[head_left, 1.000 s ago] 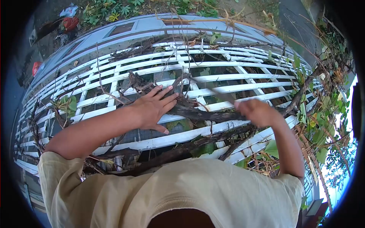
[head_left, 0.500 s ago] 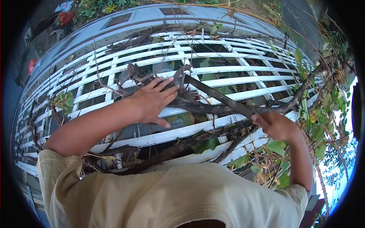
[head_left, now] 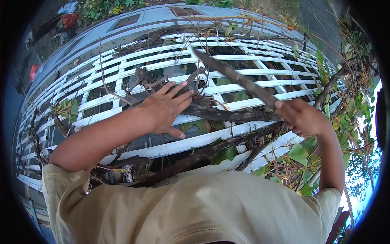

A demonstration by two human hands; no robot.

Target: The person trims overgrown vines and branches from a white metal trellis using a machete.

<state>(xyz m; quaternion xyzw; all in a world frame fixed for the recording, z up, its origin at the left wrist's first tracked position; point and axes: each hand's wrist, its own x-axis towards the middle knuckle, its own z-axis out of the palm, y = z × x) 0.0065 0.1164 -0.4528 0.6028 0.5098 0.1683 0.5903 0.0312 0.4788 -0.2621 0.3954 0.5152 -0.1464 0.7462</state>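
In the head view, taken as a clock face, the left hand [head_left: 167, 112] lies just off the centre towards 10 o'clock, palm down and fingers spread, set against a thick dark branch [head_left: 235, 116] rather than closed around it. This branch runs from near that hand out to 3 o'clock, over a white slatted frame [head_left: 174, 149]. Beyond the fingertips, at 10 o'clock, a gnarled stub [head_left: 145, 78] stands up from the slats.

The right hand [head_left: 301, 116], at 3 o'clock, is curled firmly around the near end of a long, dark blade [head_left: 239, 80]. The blade slants up and inwards to a pointed, slightly blurred tip at 12 o'clock; I cannot tell whether it touches the slats below.

At 6 o'clock, a second branch [head_left: 189, 161] crosses the frame just above the person's beige shirt [head_left: 203, 203]. A broad green leaf [head_left: 298, 154] sits between 3 and 4 o'clock, below the right hand, and a red bundle [head_left: 70, 20] lies far out at 10 o'clock.
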